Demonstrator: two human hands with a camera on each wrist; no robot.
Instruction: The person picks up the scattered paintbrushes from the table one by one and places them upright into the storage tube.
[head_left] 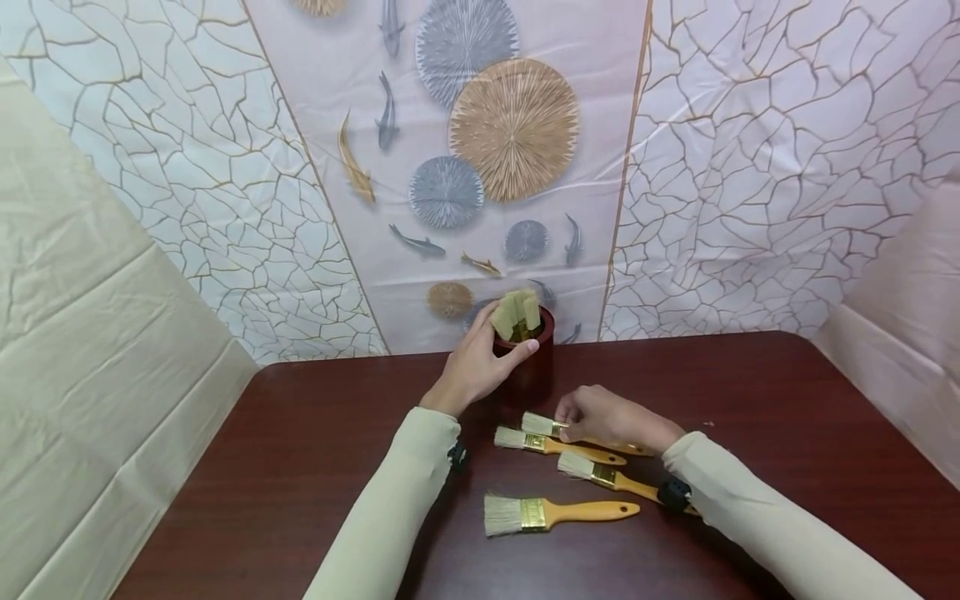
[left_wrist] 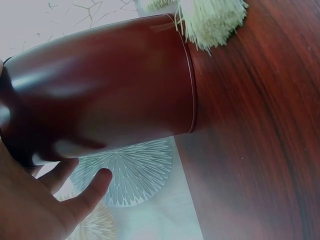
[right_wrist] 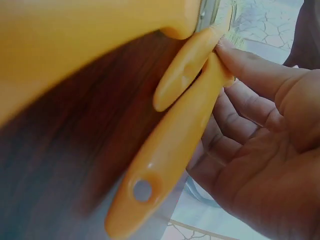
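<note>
Head view: farthest loose paintbrush (head_left: 538, 424) in pinch beneath right hand (head_left: 609, 417), cup (head_left: 531, 379) in grip of left hand (head_left: 477, 365).

Left sleeve (head_left: 386, 517): long, plain, pale cream, soft creases, cuff ending at wrist. Right sleeve (head_left: 780, 518): same pale cloth, slightly ruffled at cuff. Small black device (head_left: 457, 455) on left wrist; rounded black unit (head_left: 674, 494) on right, finer details too small to read. Left grip (head_left: 474, 362), right grip (head_left: 609, 417): bare.
</note>
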